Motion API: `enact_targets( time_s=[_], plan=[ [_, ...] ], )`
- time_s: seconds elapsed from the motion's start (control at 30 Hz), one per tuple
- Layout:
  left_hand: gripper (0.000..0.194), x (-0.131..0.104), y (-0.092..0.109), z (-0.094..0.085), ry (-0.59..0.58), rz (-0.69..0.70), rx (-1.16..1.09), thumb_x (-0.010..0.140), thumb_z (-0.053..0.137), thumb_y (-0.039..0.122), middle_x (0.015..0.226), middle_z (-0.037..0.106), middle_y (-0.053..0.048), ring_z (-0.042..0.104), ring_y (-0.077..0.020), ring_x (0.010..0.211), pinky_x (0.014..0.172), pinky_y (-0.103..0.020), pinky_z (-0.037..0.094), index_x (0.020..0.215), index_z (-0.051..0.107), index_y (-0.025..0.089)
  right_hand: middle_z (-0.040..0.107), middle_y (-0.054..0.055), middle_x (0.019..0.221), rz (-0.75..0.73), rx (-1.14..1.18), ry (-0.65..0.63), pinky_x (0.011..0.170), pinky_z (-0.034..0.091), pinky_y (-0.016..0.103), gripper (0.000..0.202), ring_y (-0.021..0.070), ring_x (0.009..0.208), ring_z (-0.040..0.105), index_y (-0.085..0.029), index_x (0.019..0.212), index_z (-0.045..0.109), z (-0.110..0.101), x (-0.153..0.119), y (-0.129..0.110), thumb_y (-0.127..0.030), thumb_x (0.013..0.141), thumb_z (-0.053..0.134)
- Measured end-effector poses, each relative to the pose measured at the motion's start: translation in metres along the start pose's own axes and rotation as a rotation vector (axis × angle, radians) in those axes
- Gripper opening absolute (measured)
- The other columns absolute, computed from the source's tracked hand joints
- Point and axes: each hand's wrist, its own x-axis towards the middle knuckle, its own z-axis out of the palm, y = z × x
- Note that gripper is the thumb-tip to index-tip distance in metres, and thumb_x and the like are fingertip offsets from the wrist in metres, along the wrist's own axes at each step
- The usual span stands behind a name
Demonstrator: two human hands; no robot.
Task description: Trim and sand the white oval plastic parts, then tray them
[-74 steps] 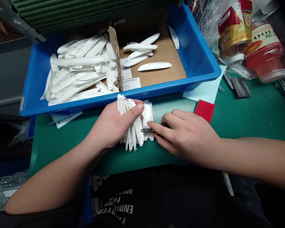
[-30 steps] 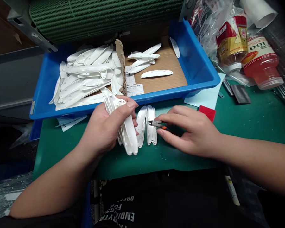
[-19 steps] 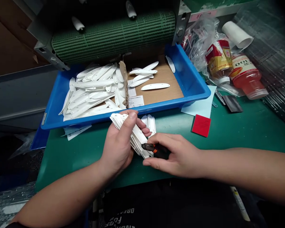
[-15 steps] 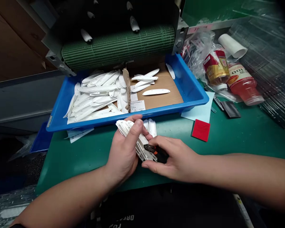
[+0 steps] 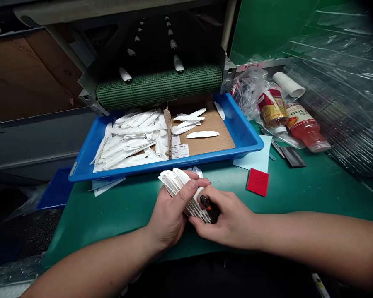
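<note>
My left hand (image 5: 174,211) is closed around a stack of long, narrow white plastic pieces (image 5: 174,180), which fan out at their upper left ends. In my right hand (image 5: 228,215) are black nippers (image 5: 214,212) with a bit of orange, mostly hidden in the palm. Their dark head lies at the stack's right side, and the fingertips of my right hand touch the stack's lower end. Whether the jaws touch a piece, I cannot tell. Just behind my left fingers, a few more white pieces (image 5: 197,170) lie on the green table (image 5: 136,211).
A blue tray (image 5: 186,162) behind my hands holds many white pieces (image 5: 133,136), split by a cardboard divider (image 5: 168,128). Above it ends a green conveyor belt (image 5: 161,85) carrying more pieces. Rightward are a red square (image 5: 257,182), bottles (image 5: 304,126) and plastic wrap (image 5: 345,95).
The view has tilted upward, so more of the conveyor shows. The nippers' head has turned and sits closer to my right fingers. Both hands still hold the same things.
</note>
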Motion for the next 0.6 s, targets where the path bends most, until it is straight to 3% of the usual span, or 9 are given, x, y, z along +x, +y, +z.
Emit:
enact_targets(
  time_s=[0.13,0.33,0.5,0.6],
  plan=[
    [0.036,-0.001,-0.002,-0.005,-0.125,-0.011,0.171,0.089,0.083,0.042,0.105,0.078,-0.008,0.074,-0.0224,0.096,0.089,-0.034,0.062,0.114,0.074,0.018,0.064,-0.001,0.090,-0.009,0.097,0.042,0.064,0.049,0.021,0.026,0.0098,0.071,0.060,-0.021,0.104,0.055,-0.003,0.000,-0.001,-0.021,0.086,0.074],
    [0.039,0.008,0.009,-0.011,0.019,0.009,0.252,0.092,0.077,0.052,0.093,0.080,-0.006,0.077,-0.0213,0.080,0.073,-0.029,0.063,0.109,0.070,0.018,0.068,0.000,0.092,0.120,0.173,-0.066,0.061,0.050,0.023,0.038,0.0102,0.067,0.057,-0.021,0.109,0.058,-0.015,0.001,0.002,-0.041,0.088,0.083],
    [0.043,0.021,0.033,-0.018,0.081,-0.035,0.259,0.090,0.076,0.054,0.082,0.078,-0.005,0.073,-0.0203,0.056,0.051,-0.029,0.060,0.108,0.067,0.016,0.064,-0.003,0.089,0.136,-0.016,0.008,0.058,0.046,0.021,0.027,0.0089,0.065,0.055,-0.023,0.110,0.051,-0.038,0.004,-0.001,-0.023,0.092,0.071],
    [0.041,0.025,0.047,-0.021,0.040,-0.148,0.298,0.087,0.078,0.053,0.078,0.076,-0.003,0.070,-0.0196,0.049,0.046,-0.029,0.059,0.104,0.068,0.016,0.062,-0.004,0.087,0.078,-0.186,0.017,0.059,0.045,0.021,0.030,0.0096,0.067,0.055,-0.023,0.109,0.050,-0.051,0.006,-0.002,-0.017,0.087,0.069]
  ],
)
